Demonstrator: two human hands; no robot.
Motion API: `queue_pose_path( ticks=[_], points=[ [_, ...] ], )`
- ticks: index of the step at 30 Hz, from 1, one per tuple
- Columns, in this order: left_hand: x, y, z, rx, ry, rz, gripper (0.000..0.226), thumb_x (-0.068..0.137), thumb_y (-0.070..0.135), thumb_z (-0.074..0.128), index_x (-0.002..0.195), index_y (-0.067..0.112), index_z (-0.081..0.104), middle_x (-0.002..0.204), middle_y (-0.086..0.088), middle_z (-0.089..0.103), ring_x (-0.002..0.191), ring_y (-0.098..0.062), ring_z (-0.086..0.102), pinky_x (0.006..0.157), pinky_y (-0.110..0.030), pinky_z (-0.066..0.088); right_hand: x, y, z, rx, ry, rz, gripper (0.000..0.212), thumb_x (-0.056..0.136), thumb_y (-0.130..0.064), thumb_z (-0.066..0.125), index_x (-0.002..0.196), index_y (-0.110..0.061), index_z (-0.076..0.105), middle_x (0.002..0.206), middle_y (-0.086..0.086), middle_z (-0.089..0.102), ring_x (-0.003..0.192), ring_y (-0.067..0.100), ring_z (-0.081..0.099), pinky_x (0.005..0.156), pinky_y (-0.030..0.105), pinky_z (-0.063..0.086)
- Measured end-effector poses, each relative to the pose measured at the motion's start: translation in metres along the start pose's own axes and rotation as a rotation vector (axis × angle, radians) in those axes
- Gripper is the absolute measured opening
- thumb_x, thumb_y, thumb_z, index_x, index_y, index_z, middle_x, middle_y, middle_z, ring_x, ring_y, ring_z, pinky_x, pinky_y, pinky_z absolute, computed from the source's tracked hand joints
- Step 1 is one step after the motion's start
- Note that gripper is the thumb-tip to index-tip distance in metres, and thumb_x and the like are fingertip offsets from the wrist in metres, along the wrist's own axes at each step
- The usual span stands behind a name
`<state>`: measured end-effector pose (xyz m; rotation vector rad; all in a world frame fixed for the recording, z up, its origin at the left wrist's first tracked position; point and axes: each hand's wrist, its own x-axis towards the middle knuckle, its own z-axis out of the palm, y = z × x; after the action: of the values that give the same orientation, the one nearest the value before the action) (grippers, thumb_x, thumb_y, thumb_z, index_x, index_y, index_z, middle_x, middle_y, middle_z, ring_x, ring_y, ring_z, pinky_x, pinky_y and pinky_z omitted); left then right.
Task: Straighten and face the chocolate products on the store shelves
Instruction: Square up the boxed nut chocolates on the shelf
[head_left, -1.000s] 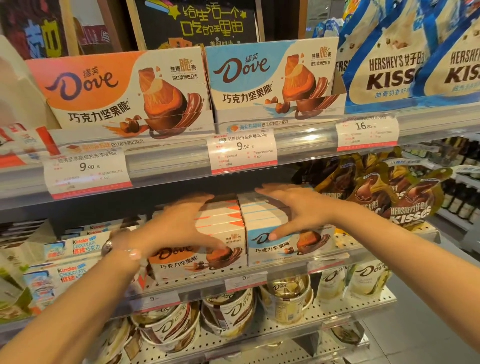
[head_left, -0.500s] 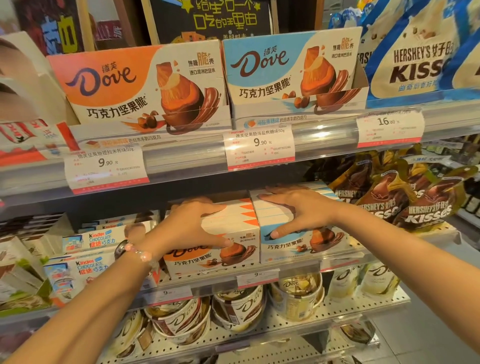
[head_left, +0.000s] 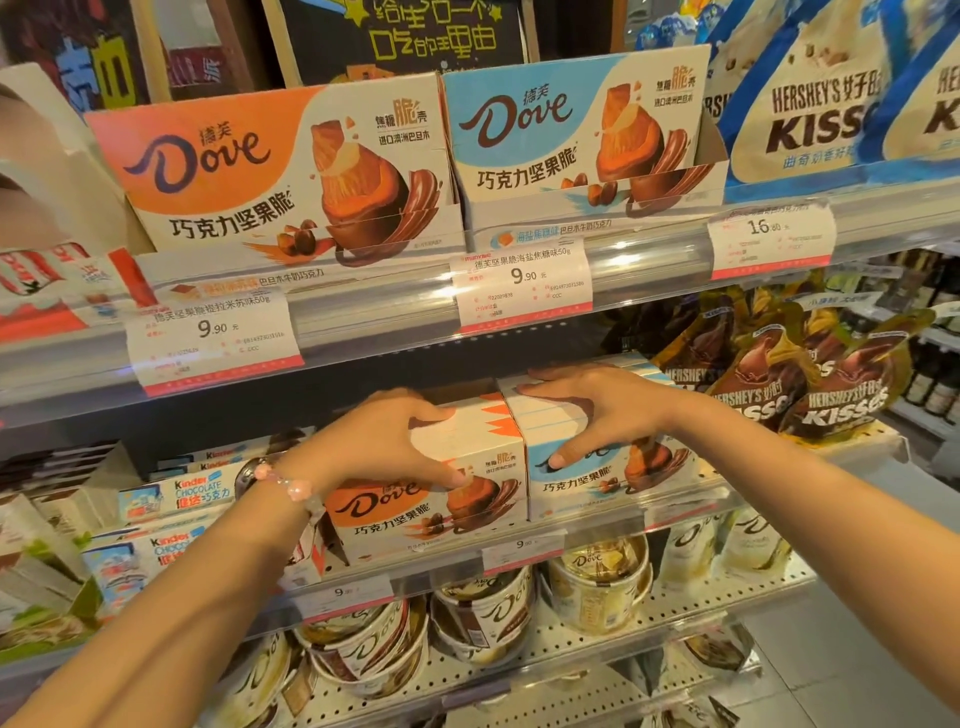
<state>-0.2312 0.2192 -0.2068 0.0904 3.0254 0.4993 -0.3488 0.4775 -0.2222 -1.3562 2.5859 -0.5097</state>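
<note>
On the head view I read "Dove" on the orange box (head_left: 415, 499) that my left hand (head_left: 379, 447) grips on the middle shelf (head_left: 685, 512), fingers curled over its top, thumb pressed on the front face. My right hand (head_left: 597, 410) grips the blue Dove box (head_left: 613, 467) touching it on the right, fingers spread across the top and thumb on the front. Both fronts face me at the shelf's front edge.

Above stand two larger Dove display cartons, orange (head_left: 280, 171) and blue (head_left: 576, 135), over price tags reading 9.90 (head_left: 213, 332) (head_left: 524, 280); a third tag (head_left: 769, 239) shows 16.80. Hershey's Kisses appears on white-and-blue bags (head_left: 810, 104) top right and on brown bags (head_left: 810, 384) beside the blue box. Kinder Chocolate packs (head_left: 182, 488) sit to the left, Dove tubs (head_left: 488, 608) on the shelf below. A pink bead bracelet (head_left: 291, 486) circles my left wrist.

Against the frame a second ago, both hands keep the same grip on the same boxes; the left thumb lies slightly higher on the front, and the camera has drifted left.
</note>
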Motion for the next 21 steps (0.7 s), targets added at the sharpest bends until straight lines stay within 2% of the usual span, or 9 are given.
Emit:
queue_pose_path(
  ticks=[4, 7, 10, 12, 14, 18, 21],
  points=[
    [0.000, 0.002, 0.007, -0.016, 0.081, 0.046, 0.071, 0.057, 0.064, 0.072, 0.122, 0.047, 0.049, 0.096, 0.027, 0.044, 0.088, -0.001, 0.050, 0.061, -0.013, 0.040, -0.001, -0.001, 0.001, -0.033, 0.000, 0.015, 0.086, 0.066, -0.063, 0.070, 0.141, -0.040, 0.034, 0.142, -0.016, 0.044, 0.127, 0.011, 0.043, 0.104, 0.034, 0.036],
    [-0.003, 0.003, 0.013, -0.015, 0.139, 0.088, 0.066, 0.059, 0.067, 0.069, 0.119, 0.052, 0.046, 0.093, 0.033, 0.042, 0.085, 0.003, 0.047, 0.062, -0.013, 0.037, -0.002, -0.003, 0.001, -0.078, 0.004, 0.003, 0.087, 0.068, -0.064, 0.067, 0.143, -0.036, 0.031, 0.143, -0.011, 0.043, 0.127, 0.014, 0.043, 0.104, 0.035, 0.037],
    [-0.005, 0.004, 0.013, -0.049, 0.132, 0.104, 0.066, 0.055, 0.079, 0.062, 0.114, 0.058, 0.043, 0.089, 0.041, 0.040, 0.080, 0.012, 0.045, 0.059, -0.009, 0.034, -0.006, -0.003, 0.001, -0.144, 0.032, -0.024, 0.096, 0.066, -0.071, 0.062, 0.146, -0.034, 0.023, 0.154, -0.004, 0.026, 0.139, 0.016, 0.028, 0.113, 0.036, 0.024],
    [-0.004, 0.002, 0.011, -0.087, 0.122, 0.087, 0.076, 0.055, 0.080, 0.059, 0.123, 0.050, 0.048, 0.095, 0.037, 0.047, 0.084, 0.006, 0.053, 0.062, -0.009, 0.041, -0.010, -0.004, 0.003, -0.164, 0.045, -0.024, 0.096, 0.065, -0.074, 0.058, 0.146, -0.038, 0.021, 0.155, -0.004, 0.021, 0.140, 0.017, 0.023, 0.112, 0.035, 0.020],
    [-0.002, -0.001, 0.008, -0.105, 0.106, 0.064, 0.084, 0.056, 0.079, 0.059, 0.130, 0.043, 0.048, 0.108, 0.027, 0.049, 0.090, -0.002, 0.056, 0.070, -0.016, 0.048, -0.011, -0.006, 0.003, -0.186, 0.036, -0.007, 0.093, 0.066, -0.075, 0.054, 0.145, -0.038, 0.023, 0.154, -0.006, 0.025, 0.139, 0.018, 0.027, 0.111, 0.037, 0.023],
    [-0.003, -0.003, 0.010, -0.109, 0.104, 0.048, 0.084, 0.058, 0.072, 0.065, 0.133, 0.040, 0.046, 0.114, 0.022, 0.042, 0.084, 0.004, 0.049, 0.065, -0.013, 0.041, -0.009, -0.011, 0.002, -0.178, 0.042, 0.023, 0.088, 0.067, -0.071, 0.053, 0.144, -0.035, 0.029, 0.151, -0.008, 0.032, 0.135, 0.018, 0.035, 0.108, 0.034, 0.030],
    [-0.003, -0.003, 0.011, -0.123, 0.113, 0.038, 0.083, 0.059, 0.069, 0.068, 0.133, 0.038, 0.046, 0.123, 0.018, 0.045, 0.090, 0.000, 0.049, 0.067, -0.014, 0.043, -0.009, -0.012, 0.003, -0.167, 0.059, 0.019, 0.088, 0.067, -0.071, 0.054, 0.143, -0.034, 0.031, 0.149, -0.008, 0.035, 0.132, 0.017, 0.038, 0.103, 0.030, 0.030]
  ],
)
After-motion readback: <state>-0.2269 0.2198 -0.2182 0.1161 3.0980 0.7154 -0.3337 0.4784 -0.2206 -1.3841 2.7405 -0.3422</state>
